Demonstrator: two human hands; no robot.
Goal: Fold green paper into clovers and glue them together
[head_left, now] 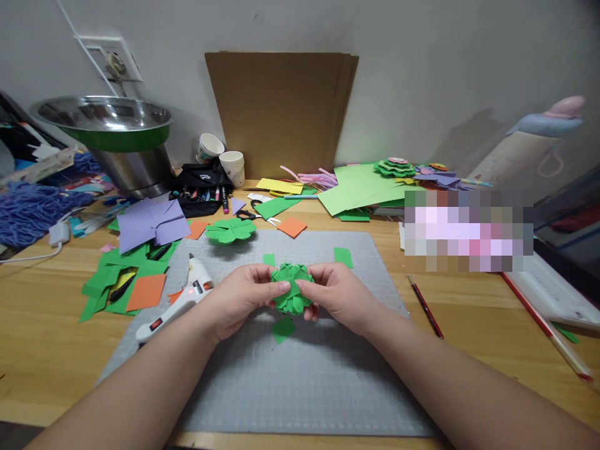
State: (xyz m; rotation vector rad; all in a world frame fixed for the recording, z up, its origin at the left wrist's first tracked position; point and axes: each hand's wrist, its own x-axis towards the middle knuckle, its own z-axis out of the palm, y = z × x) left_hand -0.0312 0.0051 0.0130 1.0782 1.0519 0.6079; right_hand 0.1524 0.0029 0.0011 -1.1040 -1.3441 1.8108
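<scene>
Between my two hands is a green paper flower (292, 302), its many folded petals bunched together. My left hand (248, 289) grips its left side, thumb pressed on the front. On the other side my right hand (335, 292) pinches it, thumb tip near its middle. The fingers behind the flower are partly hidden. Just below lies a green paper square (284, 330) on the grey cutting mat (290, 387). A larger green paper flower (231, 231) rests at the mat's far left edge. Beside my left forearm lies a white glue gun (180, 306) with a small red light.
Green scraps and an orange paper square (146, 292) lie at left, near purple paper (152, 222). Scissors (260, 215) lie beyond the mat. A pencil (425, 307) is at right. Cardboard (284, 112) leans on the wall; a metal bowl (105, 115) stands back left.
</scene>
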